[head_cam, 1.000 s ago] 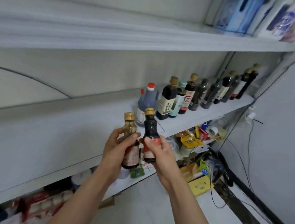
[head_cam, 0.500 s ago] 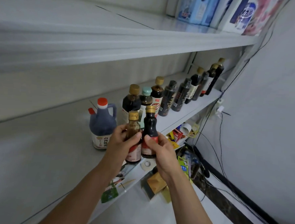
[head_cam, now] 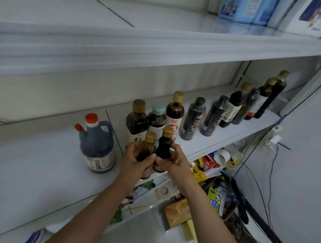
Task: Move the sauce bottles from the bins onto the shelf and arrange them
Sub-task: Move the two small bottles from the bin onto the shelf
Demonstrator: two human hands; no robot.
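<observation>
Holds two small gold-capped sauce bottles upright, side by side and touching, over the front edge of the middle shelf point(head_cam: 34, 171). Grips the amber-brown bottle point(head_cam: 149, 145) in the left hand point(head_cam: 135, 162), fingers curled round its body, thumb across the front. Grips the near-black bottle point(head_cam: 164, 146) in the right hand point(head_cam: 175, 163), fingers wrapped round its lower half, thumb tip meeting the left thumb. Cannot tell whether either base touches the shelf board: hidden by the hands.

Just behind the pair, close together toward the back edge: a gold-capped dark bottle point(head_cam: 136, 122) with a pale label, a mint-capped bottle point(head_cam: 157, 119), and a taller red-and-white-labelled bottle point(head_cam: 174, 112). Further toward the right end: two black shrink-wrapped bottles point(head_cam: 193, 119), then a cluster of dark bottles point(head_cam: 236, 104) reaching the back right corner. Left of the hands, standing apart: a blue-grey handled jug point(head_cam: 97, 146) with a red cap and a red spout cap.

At the right end of the top shelf: blue packets point(head_cam: 242, 9). Near the front edge of the lower shelf: a roll of white tape point(head_cam: 163, 190) among mixed packets.
</observation>
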